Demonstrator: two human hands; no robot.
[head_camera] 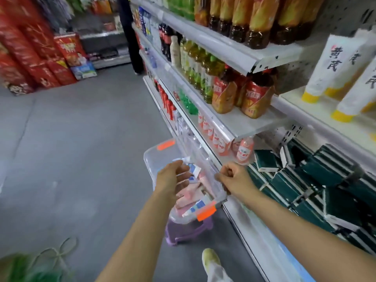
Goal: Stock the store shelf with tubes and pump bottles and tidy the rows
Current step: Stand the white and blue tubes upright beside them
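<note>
A clear plastic bin (pixel 151 159) with orange clips rests on a purple stool (pixel 183 231) beside the shelf. It holds several pink and white-blue tubes (pixel 191 200). My left hand (pixel 173 180) hovers over the bin's near wall, fingers spread, holding nothing. My right hand (pixel 234 178) is curled on the bin's right rim, against the shelf edge. White tubes with yellow caps (pixel 333 70) stand on the upper right shelf. Dark green boxes (pixel 317 180) fill the shelf to the right of my hand.
Drink bottles (pixel 250 94) line the shelves (pixel 213 43) running away on the right. Red gift boxes (pixel 40 58) are stacked at the far left. A person in black (pixel 130 33) stands at the aisle's end. My shoe (pixel 211 259) is on the grey floor.
</note>
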